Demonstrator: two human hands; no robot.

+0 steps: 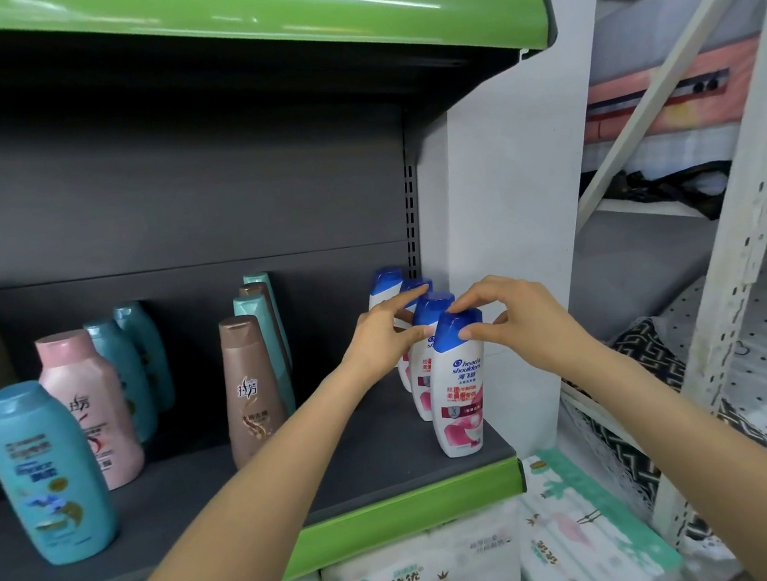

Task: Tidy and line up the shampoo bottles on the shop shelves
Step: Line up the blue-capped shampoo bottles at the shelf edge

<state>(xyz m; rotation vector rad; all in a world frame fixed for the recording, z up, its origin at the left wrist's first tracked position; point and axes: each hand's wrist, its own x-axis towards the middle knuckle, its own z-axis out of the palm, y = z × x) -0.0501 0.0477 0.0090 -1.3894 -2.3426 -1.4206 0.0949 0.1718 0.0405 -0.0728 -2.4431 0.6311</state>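
Observation:
A row of white shampoo bottles with blue caps runs front to back at the right end of the dark shelf (370, 460). The front white bottle (459, 390) stands upright near the shelf's green edge. My right hand (520, 319) pinches its blue cap with thumb and forefinger. The second white bottle (432, 306) stands close behind it. My left hand (377, 342) holds that bottle's neck, thumb in front, while the forefinger reaches to the cap of the bottle behind. The back bottles are partly hidden.
A row of brown and teal bottles (251, 392) stands mid-shelf. Further left are a pink bottle (88, 403) and teal bottles (48, 472). A white end panel (502, 185) closes the shelf's right side. Tissue packs (582, 528) lie below, and a white rack (741, 232) stands at right.

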